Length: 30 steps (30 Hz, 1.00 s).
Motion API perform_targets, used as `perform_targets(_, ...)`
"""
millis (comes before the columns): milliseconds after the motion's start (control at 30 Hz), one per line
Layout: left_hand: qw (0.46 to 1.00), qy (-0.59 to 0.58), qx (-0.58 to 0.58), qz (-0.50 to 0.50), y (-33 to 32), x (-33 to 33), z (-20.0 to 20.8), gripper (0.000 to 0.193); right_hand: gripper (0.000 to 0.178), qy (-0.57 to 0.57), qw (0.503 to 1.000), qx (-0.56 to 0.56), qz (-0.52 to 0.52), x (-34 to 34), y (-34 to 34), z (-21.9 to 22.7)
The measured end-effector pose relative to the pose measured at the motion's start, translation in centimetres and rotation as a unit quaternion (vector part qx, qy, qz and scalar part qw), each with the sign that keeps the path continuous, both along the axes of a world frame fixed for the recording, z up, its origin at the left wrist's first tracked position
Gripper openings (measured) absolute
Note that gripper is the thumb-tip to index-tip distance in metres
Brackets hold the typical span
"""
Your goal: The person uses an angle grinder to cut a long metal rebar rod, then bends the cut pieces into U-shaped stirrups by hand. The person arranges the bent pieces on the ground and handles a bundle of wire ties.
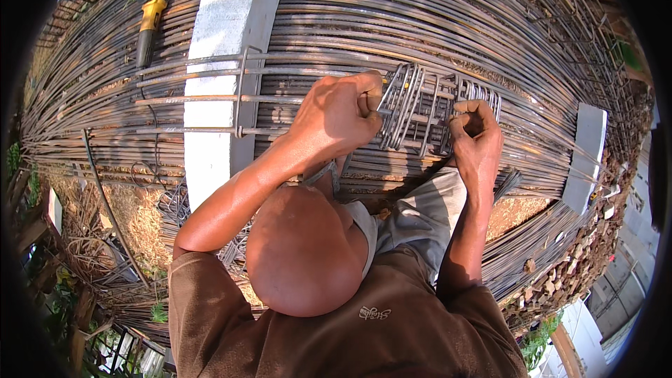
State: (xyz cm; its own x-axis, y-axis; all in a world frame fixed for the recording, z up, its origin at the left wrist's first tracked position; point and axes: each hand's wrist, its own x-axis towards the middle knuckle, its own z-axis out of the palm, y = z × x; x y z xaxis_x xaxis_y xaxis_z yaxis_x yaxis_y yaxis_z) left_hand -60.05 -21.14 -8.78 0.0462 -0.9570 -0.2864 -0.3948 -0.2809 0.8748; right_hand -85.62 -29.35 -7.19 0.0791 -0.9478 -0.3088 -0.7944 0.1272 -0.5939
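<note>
A bunch of bent steel stirrups (407,105) hangs around long rebar rods right of the middle. My left hand (339,113) is closed at the left end of the bunch, thumb and fingers pinched on the edge of a stirrup. On the other side, my right hand (479,133) has its fingertips pressed together close to the stirrups; what they hold, if anything, is hidden. More stirrups (483,91) stand packed behind the right hand. A single rectangular stirrup (241,94) is around the rods further left, over a pale beam.
Long rebar rods (392,21) spread across the pale beam (210,112) and a grey block (586,157). A yellow and black angle grinder (150,21) lies on the rods at upper left. Rubble (560,273) lies at lower right, and a thin bent bar (112,210) leans at left.
</note>
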Motion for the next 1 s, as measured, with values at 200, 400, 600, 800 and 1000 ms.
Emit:
perform_targets(200,0.998,-0.006,-0.025,0.057,2.8,2.5,0.0,0.013,0.016,0.004,0.993,-0.106,0.057,0.5,0.0,0.7)
perform_targets(400,0.996,-0.059,-0.041,0.051,4.2,2.4,-0.9,0.012,0.043,0.016,0.993,-0.026,0.115,6.3,2.7,-0.1)
perform_targets(600,0.998,-0.045,-0.008,0.044,3.4,1.5,-0.7,0.01,0.043,0.049,0.993,0.002,0.11,7.2,2.7,-0.3)
perform_targets(800,0.998,-0.051,0.029,0.017,3.3,1.3,-0.8,0.014,0.028,0.009,0.998,-0.029,0.063,3.5,1.7,-1.3)
perform_targets(1000,0.995,-0.092,0.03,-0.022,3.8,1.1,0.2,0.02,0.026,0.072,0.995,-0.065,-0.005,-2.0,0.0,-1.1)
